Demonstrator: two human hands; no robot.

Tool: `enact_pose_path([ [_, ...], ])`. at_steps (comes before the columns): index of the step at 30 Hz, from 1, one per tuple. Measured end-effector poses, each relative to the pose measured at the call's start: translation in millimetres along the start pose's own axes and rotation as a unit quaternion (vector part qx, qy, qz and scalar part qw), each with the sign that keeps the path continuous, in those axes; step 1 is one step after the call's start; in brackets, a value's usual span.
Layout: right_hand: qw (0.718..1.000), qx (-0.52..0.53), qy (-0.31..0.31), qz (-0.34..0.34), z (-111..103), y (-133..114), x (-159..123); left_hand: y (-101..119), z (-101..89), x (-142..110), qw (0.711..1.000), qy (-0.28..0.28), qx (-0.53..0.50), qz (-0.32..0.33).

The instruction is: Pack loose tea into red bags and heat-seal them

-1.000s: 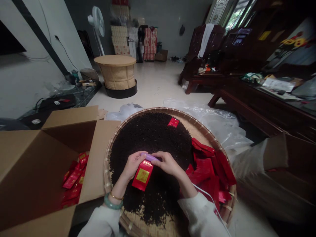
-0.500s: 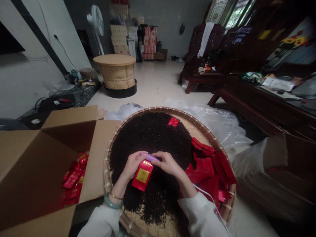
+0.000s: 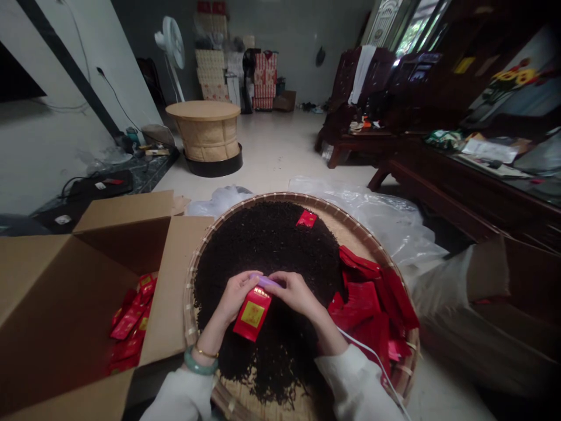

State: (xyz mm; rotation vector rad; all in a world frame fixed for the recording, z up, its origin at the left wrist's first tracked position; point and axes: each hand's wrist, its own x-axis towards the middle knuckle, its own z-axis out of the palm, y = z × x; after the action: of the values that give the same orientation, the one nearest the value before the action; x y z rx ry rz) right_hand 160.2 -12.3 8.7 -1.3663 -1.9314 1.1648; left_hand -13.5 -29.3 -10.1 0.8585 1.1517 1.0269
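Note:
Above the dark tea leaves (image 3: 258,240) hangs a small red packet (image 3: 252,316) with a gold label, its printed face tilted up. My left hand (image 3: 237,294) pinches its top left corner, thumb and fingers closed. Across the packet's top edge lies a slim purple bag sealer (image 3: 265,283). My right hand (image 3: 294,290) is closed on the sealer's right end. Both hands meet over the round woven bamboo tray (image 3: 189,316) that bears the leaves. A white cord (image 3: 366,347) passes by my right wrist; where it ends is hidden.
Flat red pouches (image 3: 362,304) are heaped at the tray's right side, and one red packet (image 3: 307,218) lies on the leaves. To the left stands an open cardboard box (image 3: 169,292) with several filled red packets (image 3: 131,327) inside. Plastic sheeting (image 3: 377,216) lies behind the tray.
Almost nothing differs. Both hands keep the same hold on packet and sealer, and the whole view has shifted very slightly.

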Motion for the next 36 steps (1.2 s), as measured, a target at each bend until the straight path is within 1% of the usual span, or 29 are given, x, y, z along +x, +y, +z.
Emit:
enact_pose_path([
  [2,1.0,-0.01,0.009,-0.004,-1,1,0,1,-0.1,-1,1.0,-0.02,-0.014,-0.016],
  [7,1.0,0.004,0.027,0.002,-7,1,0,-2,-1.2,-4,0.991,-0.114,-0.003,-0.065],
  [9,0.999,0.024,0.022,0.007,-9,1,0,-2,-1.4,-4,0.99,-0.123,0.006,-0.074],
  [12,0.997,0.068,0.021,0.025,-11,6,1,-2,-1.4,-4,0.99,-0.123,0.011,-0.074],
  [15,0.988,0.137,0.023,0.062,-15,11,2,-2,-1.6,-4,0.989,-0.129,0.011,-0.073],
  [17,0.984,0.161,0.023,0.076,-19,12,1,-2,-1.7,-4,0.989,-0.13,0.009,-0.071],
  [20,0.991,0.123,0.022,0.05,-21,11,0,-3,-1.4,-3,0.99,-0.125,0.01,-0.072],
  [23,0.998,0.05,0.028,0.013,-16,8,0,-3,-1.2,-3,0.99,-0.118,0.012,-0.078],
  [25,0.999,0.026,0.033,0.003,-12,6,0,-4,-1.4,-3,0.99,-0.12,0.013,-0.079],
  [29,0.999,0.015,0.042,-0.005,-5,4,0,-5,-1.2,-3,0.99,-0.119,0.017,-0.076],
  [34,0.998,0.045,0.047,-0.013,-2,6,2,-3,1.3,-2,0.996,-0.068,0.017,-0.059],
  [36,0.995,0.057,0.076,-0.007,-4,12,5,-1,2.0,-2,0.997,-0.056,0.001,-0.053],
])
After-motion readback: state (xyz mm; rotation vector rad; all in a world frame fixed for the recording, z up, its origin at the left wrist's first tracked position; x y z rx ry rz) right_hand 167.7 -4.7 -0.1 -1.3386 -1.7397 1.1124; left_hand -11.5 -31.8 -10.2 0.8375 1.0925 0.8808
